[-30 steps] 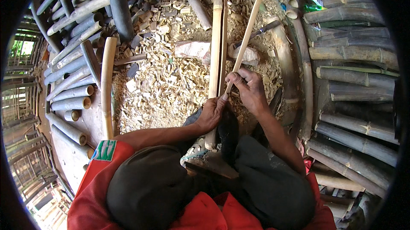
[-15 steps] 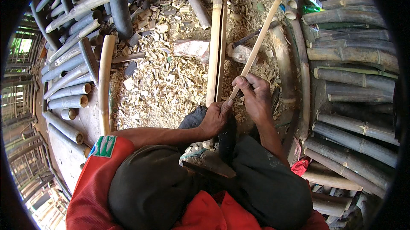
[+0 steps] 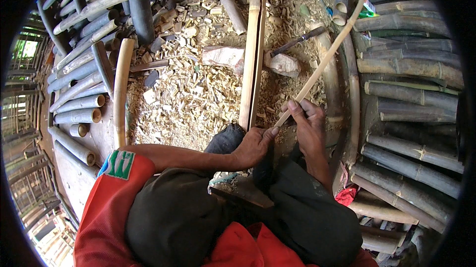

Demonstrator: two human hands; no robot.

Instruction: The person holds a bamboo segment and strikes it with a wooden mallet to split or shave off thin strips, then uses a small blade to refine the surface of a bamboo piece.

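bamboo poles (image 3: pixel 411 93) ring a floor of shavings (image 3: pixel 193 98). at centre, the right hand (image 3: pixel 310 128) has its fingers closed around the lower end of a thin strip (image 3: pixel 322 63) that slants up toward 1 o'clock. the left hand (image 3: pixel 255 145), at the strip's 8 o'clock, is curled, thumb tip at the strip's end; whether it grips something i cannot tell. split slats (image 3: pixel 253 59) lie at 12 o'clock, a chopper (image 3: pixel 297 41) just beside them.
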